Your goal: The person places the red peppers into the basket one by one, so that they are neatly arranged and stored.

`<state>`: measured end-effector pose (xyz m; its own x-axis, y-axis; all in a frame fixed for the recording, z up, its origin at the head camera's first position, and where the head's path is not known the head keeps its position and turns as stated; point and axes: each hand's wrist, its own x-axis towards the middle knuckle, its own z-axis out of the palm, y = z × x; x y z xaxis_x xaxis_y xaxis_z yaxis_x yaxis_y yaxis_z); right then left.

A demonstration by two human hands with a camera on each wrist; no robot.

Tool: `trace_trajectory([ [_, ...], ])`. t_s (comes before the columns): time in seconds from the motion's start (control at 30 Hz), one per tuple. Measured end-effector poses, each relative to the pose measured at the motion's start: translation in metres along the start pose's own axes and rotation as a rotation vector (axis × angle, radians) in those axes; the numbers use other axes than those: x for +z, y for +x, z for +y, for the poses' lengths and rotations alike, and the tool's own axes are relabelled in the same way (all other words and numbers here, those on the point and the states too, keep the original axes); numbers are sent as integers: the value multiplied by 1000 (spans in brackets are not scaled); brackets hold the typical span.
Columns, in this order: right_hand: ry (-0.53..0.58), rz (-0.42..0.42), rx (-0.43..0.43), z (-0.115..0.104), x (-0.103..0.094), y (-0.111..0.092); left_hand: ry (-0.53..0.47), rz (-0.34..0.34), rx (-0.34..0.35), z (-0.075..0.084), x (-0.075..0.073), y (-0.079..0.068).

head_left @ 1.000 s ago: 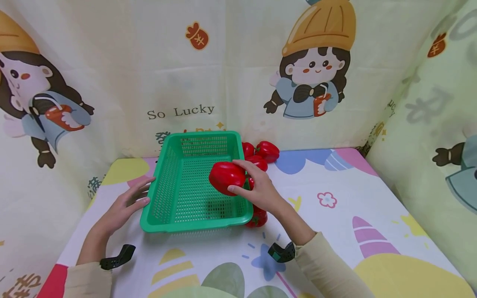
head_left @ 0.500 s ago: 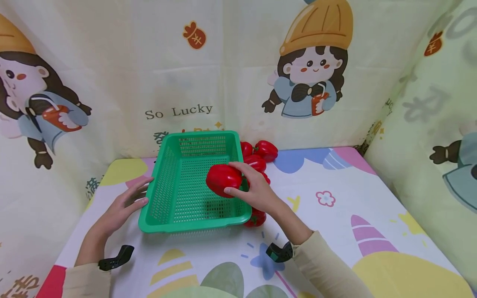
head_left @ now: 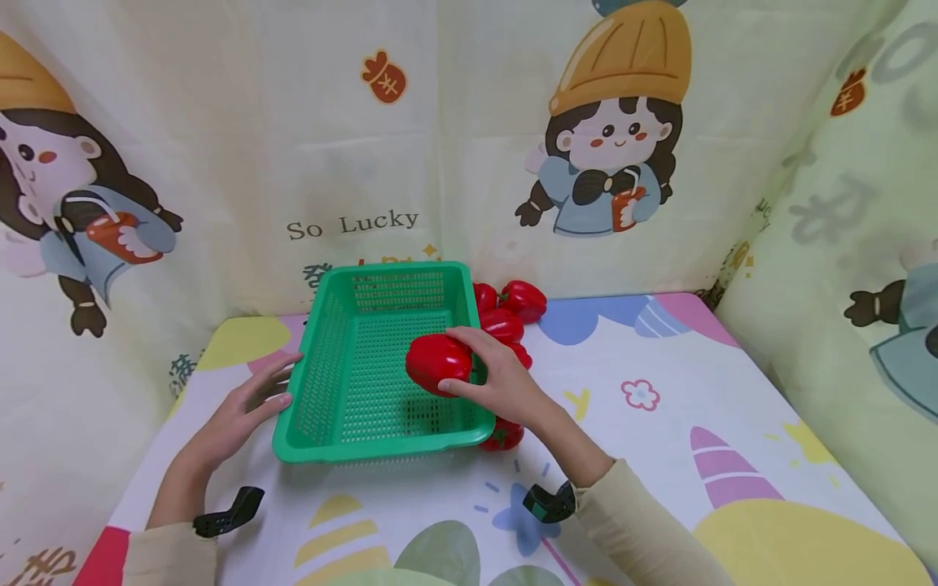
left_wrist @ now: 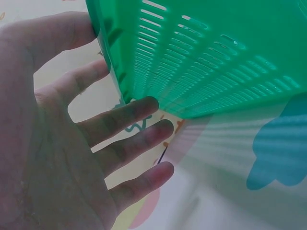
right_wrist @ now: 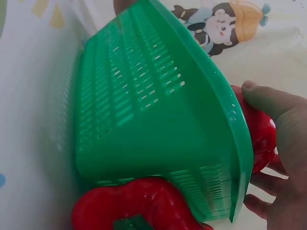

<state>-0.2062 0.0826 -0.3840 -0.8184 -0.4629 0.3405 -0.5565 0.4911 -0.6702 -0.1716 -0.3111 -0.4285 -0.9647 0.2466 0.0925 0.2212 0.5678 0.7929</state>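
Note:
A green plastic basket (head_left: 381, 452) with slotted sides stands on the table, its inside bare in the head view. My right hand (head_left: 506, 382) holds a red bell pepper (head_left: 436, 363) over the right part of the basket, thumb on the near side and fingers over the top. In the right wrist view that pepper (right_wrist: 261, 136) shows past the basket rim, partly hidden by it. On the left, my left hand (head_left: 238, 415) has its fingers spread, with fingertips right at the basket's left rim; the left wrist view shows these fingers (left_wrist: 136, 143) extended along the wall.
Several more red bell peppers (head_left: 524, 301) lie along the basket's right side, one near its front right corner (head_left: 502, 435). A printed cloth covers the table (head_left: 615, 456). Behind it hangs a patterned curtain (head_left: 469, 146).
My right hand has shifted slightly left and lower with the bell pepper over the basket. The left hand stays at the rim.

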Motion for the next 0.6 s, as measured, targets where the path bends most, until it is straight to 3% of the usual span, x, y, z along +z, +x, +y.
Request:
trace_trajectory([
  [0.6,-50,-38,-22,-1,4,0,-1,-5,12,2,0,0],
])
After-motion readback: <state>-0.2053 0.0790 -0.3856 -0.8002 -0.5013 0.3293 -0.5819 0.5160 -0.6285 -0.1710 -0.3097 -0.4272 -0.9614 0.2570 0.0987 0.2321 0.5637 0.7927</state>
